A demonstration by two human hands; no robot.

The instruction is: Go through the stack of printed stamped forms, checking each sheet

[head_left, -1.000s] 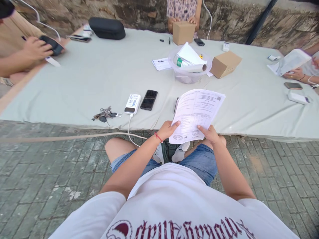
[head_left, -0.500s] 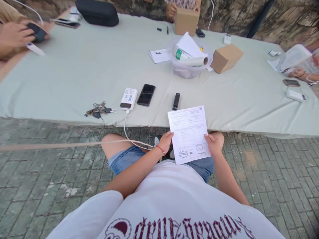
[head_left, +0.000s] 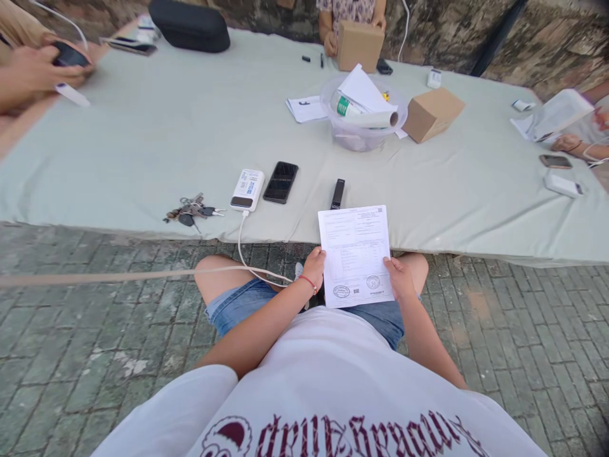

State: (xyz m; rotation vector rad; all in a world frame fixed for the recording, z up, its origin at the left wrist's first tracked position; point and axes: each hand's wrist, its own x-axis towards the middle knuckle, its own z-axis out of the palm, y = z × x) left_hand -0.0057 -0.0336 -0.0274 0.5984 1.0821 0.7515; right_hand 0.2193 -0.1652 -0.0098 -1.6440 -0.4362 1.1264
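A printed sheet of paper (head_left: 355,257) with two oval stamps near its bottom is held up over my lap, its top reaching the table edge. My left hand (head_left: 314,266) pinches its left edge, thumb in front. On the opposite side my right hand (head_left: 398,275) grips the right edge the same way; the other fingers of both hands are behind the sheet. Just beyond the paper lies a small black stick-shaped object (head_left: 337,193), its near end close to the sheet's top. A black smartphone (head_left: 280,182) and a white power bank (head_left: 247,190) with a plugged-in cable lie left of it.
Keys (head_left: 193,210) lie near the front edge of the cloth-covered table (head_left: 143,139). Farther back stand a plastic tub (head_left: 361,136) of papers, a cardboard box (head_left: 434,114) and a black case (head_left: 189,25). Other people's hands are at the far sides. A cable (head_left: 143,277) stretches leftward.
The paper has shifted slightly left and up and turned a little straighter, with both hands still on it. At the far side, a person's hand has moved lower along another cardboard box.
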